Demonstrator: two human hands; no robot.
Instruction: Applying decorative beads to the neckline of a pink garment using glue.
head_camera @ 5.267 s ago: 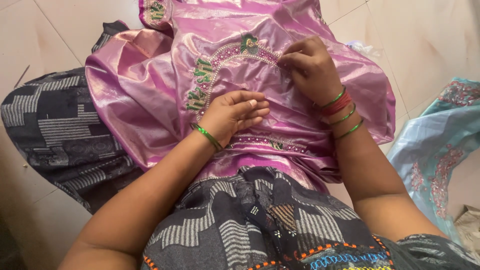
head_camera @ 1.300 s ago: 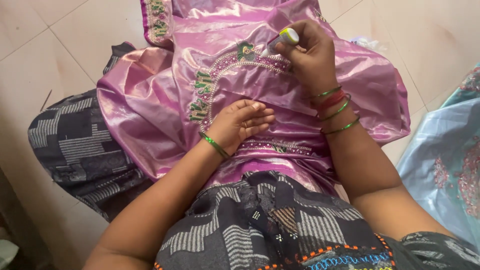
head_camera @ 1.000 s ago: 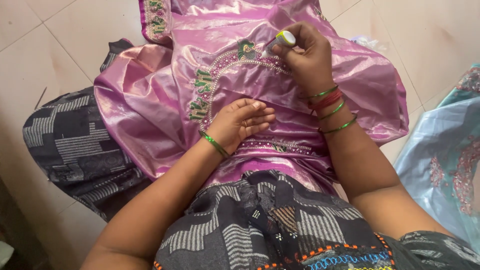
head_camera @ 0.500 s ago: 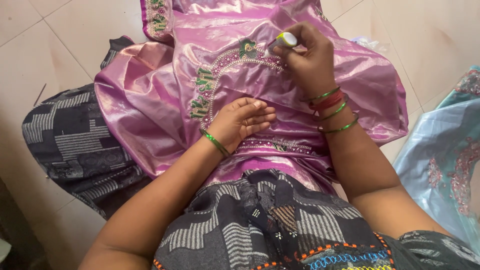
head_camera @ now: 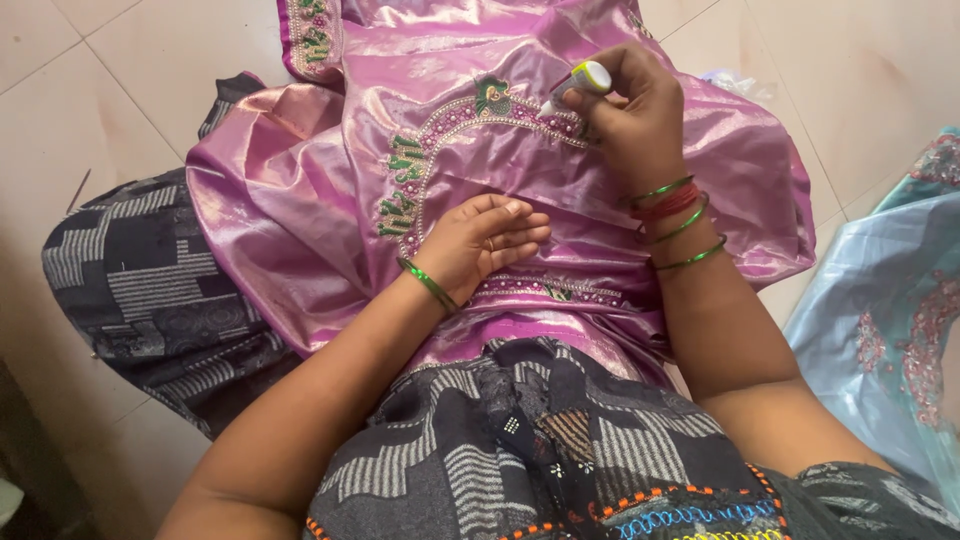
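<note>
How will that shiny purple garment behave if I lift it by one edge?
The purple garment will likely hang floppy: it already lies in soft folds over the lap. Its satin sheen suggests it may slip through a loose grip. The beaded embroidery may weigh that part down, and could snag. The left hand rests flat on it.

Bare tile floor (head_camera: 120, 90) free left; blue fabric (head_camera: 880, 320) blocks rt.

No packages, labels, signs or screens show anywhere in this view.
</note>
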